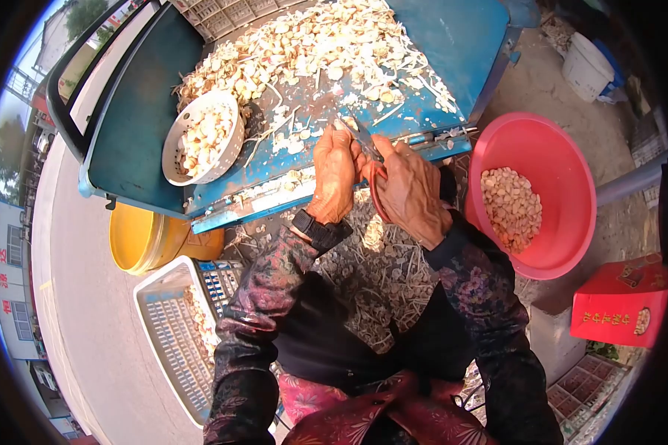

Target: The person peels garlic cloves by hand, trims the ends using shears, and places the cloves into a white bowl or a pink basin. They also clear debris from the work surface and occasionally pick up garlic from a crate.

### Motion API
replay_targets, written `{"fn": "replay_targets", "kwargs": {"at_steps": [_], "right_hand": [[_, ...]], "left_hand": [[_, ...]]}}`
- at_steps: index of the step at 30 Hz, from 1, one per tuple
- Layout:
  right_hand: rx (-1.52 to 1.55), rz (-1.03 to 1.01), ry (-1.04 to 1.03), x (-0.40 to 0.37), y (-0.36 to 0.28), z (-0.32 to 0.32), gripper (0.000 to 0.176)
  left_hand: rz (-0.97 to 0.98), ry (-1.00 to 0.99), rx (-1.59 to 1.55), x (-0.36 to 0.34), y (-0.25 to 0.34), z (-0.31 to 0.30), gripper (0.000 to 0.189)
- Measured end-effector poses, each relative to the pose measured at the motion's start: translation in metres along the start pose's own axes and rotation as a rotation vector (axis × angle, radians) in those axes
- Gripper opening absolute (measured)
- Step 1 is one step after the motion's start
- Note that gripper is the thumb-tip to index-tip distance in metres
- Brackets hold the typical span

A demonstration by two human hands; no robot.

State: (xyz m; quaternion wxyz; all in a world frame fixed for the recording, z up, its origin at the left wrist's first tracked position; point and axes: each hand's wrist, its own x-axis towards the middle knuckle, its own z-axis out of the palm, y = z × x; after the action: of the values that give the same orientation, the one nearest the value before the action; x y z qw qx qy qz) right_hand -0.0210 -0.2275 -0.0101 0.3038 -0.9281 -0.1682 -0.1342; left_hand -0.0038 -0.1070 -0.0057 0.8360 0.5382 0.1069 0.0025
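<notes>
Above the front edge of the blue metal bed [256,199], my left hand [335,172] pinches a small pale piece [341,124] that looks like a garlic clove. My right hand [410,187] is wrapped round the red-handled scissors [377,182], whose blades point up and left to the piece. Behind both hands lies a heap of pale garlic and dry stalks [326,44]. A white perforated bowl [172,157] of cloves rests on the bed at the left.
At the right stands a pink tub [569,215] with peeled cloves [508,204]. A yellow bucket [135,239] and a white basket [150,285] are at the left. A red box [608,308] sits at the lower right, a white bucket [586,70] at the upper right.
</notes>
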Motion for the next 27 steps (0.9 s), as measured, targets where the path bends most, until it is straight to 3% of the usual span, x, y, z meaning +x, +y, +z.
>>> {"fn": "replay_targets", "kwargs": {"at_steps": [27], "right_hand": [[0.003, 0.003, -0.024, -0.0014, 0.0014, 0.0059, 0.025]], "left_hand": [[-0.045, 0.024, -0.040, 0.0007, -0.0053, -0.0013, 0.026]]}}
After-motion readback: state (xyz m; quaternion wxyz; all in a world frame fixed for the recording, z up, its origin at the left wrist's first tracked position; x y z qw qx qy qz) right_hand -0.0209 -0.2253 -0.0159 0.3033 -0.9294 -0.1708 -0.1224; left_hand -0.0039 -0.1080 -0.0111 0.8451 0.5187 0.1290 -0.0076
